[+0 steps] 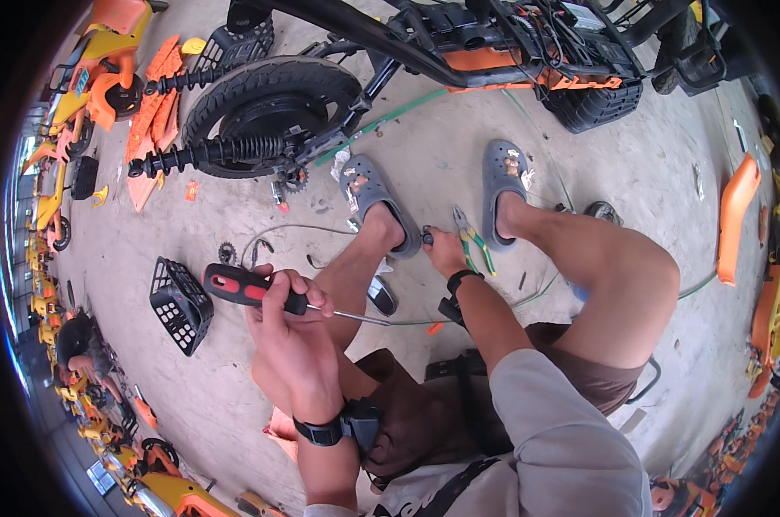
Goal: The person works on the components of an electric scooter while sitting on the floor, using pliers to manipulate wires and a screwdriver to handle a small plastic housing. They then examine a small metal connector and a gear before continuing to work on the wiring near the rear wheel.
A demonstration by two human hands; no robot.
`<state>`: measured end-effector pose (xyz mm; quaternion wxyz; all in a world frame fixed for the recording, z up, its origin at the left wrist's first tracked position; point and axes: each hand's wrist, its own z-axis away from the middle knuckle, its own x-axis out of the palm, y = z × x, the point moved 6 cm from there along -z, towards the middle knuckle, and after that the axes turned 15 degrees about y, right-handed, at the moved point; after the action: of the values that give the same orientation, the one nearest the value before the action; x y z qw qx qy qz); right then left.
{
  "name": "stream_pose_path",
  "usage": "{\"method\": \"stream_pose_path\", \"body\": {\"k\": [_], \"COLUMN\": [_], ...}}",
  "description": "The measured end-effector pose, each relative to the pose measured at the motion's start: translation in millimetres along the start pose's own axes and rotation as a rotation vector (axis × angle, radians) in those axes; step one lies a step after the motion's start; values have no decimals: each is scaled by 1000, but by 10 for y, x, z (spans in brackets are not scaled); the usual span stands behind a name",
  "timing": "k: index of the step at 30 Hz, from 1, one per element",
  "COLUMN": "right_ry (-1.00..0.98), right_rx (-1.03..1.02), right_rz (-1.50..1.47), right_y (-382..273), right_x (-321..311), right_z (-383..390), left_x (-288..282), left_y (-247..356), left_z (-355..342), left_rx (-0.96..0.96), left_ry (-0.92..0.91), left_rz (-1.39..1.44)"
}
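A screwdriver (246,288) with a black and red handle is gripped in my left hand (293,332), raised over my left leg, its metal shaft pointing right. Low between my feet, my right hand (446,252) is closed on a small dark round part (427,238), whose kind I cannot make out. Just right of that hand, pliers (472,240) with green and yellow handles lie on the floor. Ahead of my left foot stands a partly stripped vehicle's wheel (274,116) with a black tyre, beside a black shock absorber (209,155).
The vehicle's dark frame (424,65) spans the far side. A black plastic basket-like part (181,307) sits at the left, near a small sprocket (227,252) and a grey cable (312,227). Orange panels (738,220) lie at the right. Another person (87,349) is at far left.
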<state>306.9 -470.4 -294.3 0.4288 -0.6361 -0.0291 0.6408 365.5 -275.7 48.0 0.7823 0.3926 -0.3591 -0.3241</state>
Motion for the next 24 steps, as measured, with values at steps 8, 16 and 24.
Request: {"method": "stream_pose_path", "body": {"k": [8,16,24], "right_ry": [244,206,45], "right_rx": [-179,-787,-1151], "right_rz": [-222,-482,-624], "right_y": [-1054,-2925,-3767], "right_x": [-743,-2606,-3377], "right_z": [-235,-2,1060], "left_x": [-676,-143,-260], "left_y": [-81,889,1330], "left_z": [-300,727,290], "left_rx": [378,496,493], "left_ry": [71,-376,-225], "left_rz": [-368,-582,-362]}}
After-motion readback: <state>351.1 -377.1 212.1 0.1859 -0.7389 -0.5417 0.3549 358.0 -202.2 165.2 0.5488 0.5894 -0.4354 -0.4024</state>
